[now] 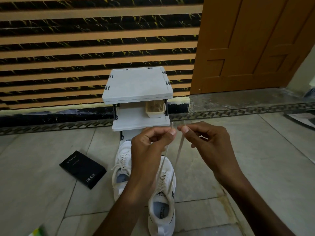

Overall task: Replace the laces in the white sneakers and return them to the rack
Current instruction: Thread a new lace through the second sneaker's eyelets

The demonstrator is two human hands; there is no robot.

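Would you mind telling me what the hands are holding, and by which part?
The left hand and right hand each pinch one end of the white lace, just below its tip; both strands run down to the nearer sneaker.

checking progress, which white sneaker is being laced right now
The nearer sneaker, on the right: its two lace ends run up to the left hand and right hand, which pinch one each. On the farther sneaker the lace lies loose, untouched.
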